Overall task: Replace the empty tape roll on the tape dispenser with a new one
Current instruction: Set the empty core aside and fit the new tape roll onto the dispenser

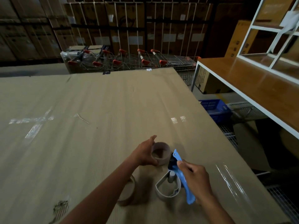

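**Cardboard Work Surface, Warehouse Aisle — Tape Dispenser Mid-Reload**

Cardboard sheeting covers the bench across most of the frame; stacked cartons fill the dim background.

- Right hand, lower right of centre: clenched around the blue handle of the tape dispenser, which is tipped so its hub side faces up and left, probably to keep the spindle reachable for loading.
- Dispenser body: a white curved guard with a grey spindle post inside. No roll sits on the post, so the old core appears to be off already.
- Left hand, just above and left of the dispenser: fingers and thumb wrapped around a pale tape roll standing on its edge face on the cardboard, close beside the dispenser's black front end. Whether it is the spent core or the new roll cannot be told; its wall looks thin.
- Second brownish roll, lower centre, lying on the cardboard partly under the left forearm — kept within reach.
- Outward: nested shopping trolleys along the far edge, a blue crate on the floor at right, a wooden-topped shelf in the upper right.
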